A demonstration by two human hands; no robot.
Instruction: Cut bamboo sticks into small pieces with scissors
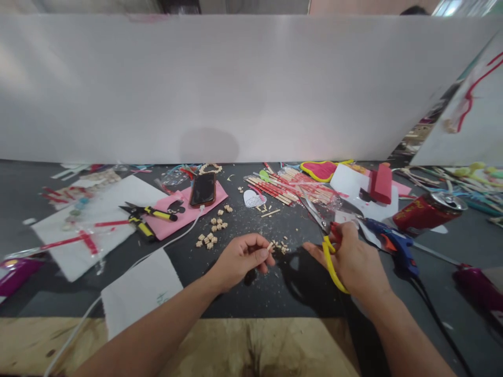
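Note:
Near the middle of the table, my left hand (247,257) is closed in a pinch on a short piece of wooden stick (270,245). My right hand (356,262) grips scissors with yellow handles (332,264). Their metal blades (313,212) point away from me and look parted. Small cut stick pieces (281,247) lie just beyond my left fingertips. To the left of them sit several little clusters of joined wooden bits (208,240). Red and pale sticks (271,189) are spread farther back, with one loose stick (271,213) in front.
Pliers (143,217) and a phone (203,188) on pink foam lie to the left, with a white cable (167,244). On the right are a blue glue gun (395,243), a red can (428,212) and a red block (381,184). A white board (251,89) stands behind.

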